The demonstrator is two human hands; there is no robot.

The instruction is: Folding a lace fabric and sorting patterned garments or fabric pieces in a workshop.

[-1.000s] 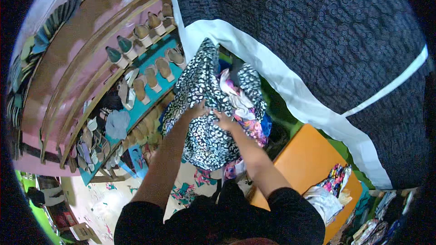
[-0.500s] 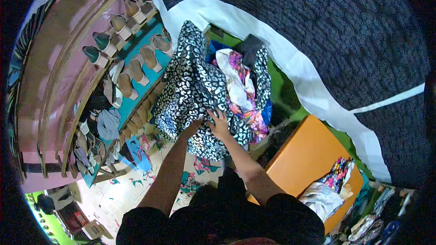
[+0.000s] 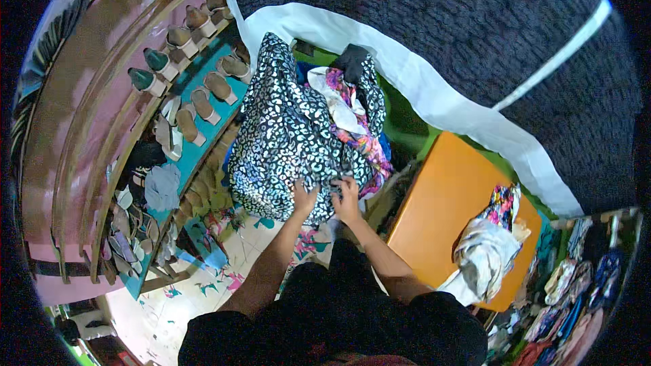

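The cloth, black with white spots and a slight sheen, is directly in front of the person, gathered into a heap with one peak at its far left. The peak's support, if any, is hidden. The left hand and right hand rest on its near part, side by side with a short gap between them. The fingers are partly bent; from here I cannot tell whether either hand pinches the fabric or only presses it. This placement probably lets both hands control the same section of fabric.

Beside the cloth, on its right, hang a white cloth and a floral cloth; a dark cloth sits beyond them.

To the right, an orange counter carries a pale bundle, presumably set there within easy reach. To the left, shoes line a teal rack in rows, probably for orderly storage. Scraps lie on the floor. Beyond, a dark curtain has a white border.

Labels: I can make out no brand or readable lettering on the cloth, shoes or counter.
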